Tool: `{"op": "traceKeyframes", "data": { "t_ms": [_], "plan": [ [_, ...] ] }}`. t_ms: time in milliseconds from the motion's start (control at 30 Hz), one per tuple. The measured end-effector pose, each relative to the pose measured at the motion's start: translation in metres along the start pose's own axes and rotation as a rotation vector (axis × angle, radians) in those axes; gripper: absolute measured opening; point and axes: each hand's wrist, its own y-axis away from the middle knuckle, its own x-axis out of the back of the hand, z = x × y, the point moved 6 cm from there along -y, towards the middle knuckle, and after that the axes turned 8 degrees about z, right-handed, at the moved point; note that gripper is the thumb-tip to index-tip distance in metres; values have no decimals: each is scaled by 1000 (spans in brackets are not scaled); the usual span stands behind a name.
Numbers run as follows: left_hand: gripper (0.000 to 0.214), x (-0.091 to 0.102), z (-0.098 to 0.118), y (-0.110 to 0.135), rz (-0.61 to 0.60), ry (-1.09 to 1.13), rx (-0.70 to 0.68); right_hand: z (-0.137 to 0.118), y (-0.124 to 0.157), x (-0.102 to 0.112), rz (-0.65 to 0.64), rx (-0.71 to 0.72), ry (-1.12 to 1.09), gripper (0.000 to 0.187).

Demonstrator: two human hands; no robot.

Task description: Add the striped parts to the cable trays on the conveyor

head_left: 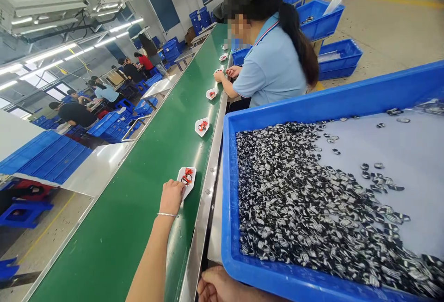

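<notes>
My left hand [171,196] reaches out over the green conveyor belt [132,209], its fingers curled on the near edge of a small white tray [189,185]. The tray lies flat on the belt near its right side and carries a red and black part [188,175]. A thin bracelet circles that wrist. My right hand [217,289] shows only partly at the bottom edge, just below the front rim of a big blue bin [229,191]. Its fingers are curled, and what they hold is hidden. The bin is heaped with several small black-and-white striped pieces [294,200].
More white trays with red parts [202,126] [211,93] lie along the belt's right side farther up. A co-worker in a light blue shirt [270,66] sits there with hands at the belt's metal rail [208,177]. Other people and stacked blue crates [111,124] are across the belt.
</notes>
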Motion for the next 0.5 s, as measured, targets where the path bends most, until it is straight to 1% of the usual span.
{"op": "traceKeyframes", "data": {
  "t_ms": [100,167,233,300,367,433,500],
  "plan": [
    [22,9,-3,14,29,11,-2,3,0,3,93,-88,-17,39],
    [22,21,-7,29,71,12,29,4,6,3,107,-122,-41,36],
    [23,35,-9,50,120,14,74,5,11,2,92,-162,-66,33],
    [24,49,-7,74,165,17,121,5,15,1,69,-182,-76,31],
    [23,59,0,102,213,51,156,4,16,1,55,-170,-71,31],
    [21,66,8,132,271,109,193,5,14,1,48,-153,-73,31],
    [20,66,15,163,339,171,235,8,12,1,39,-154,-66,31]
  ]
}}
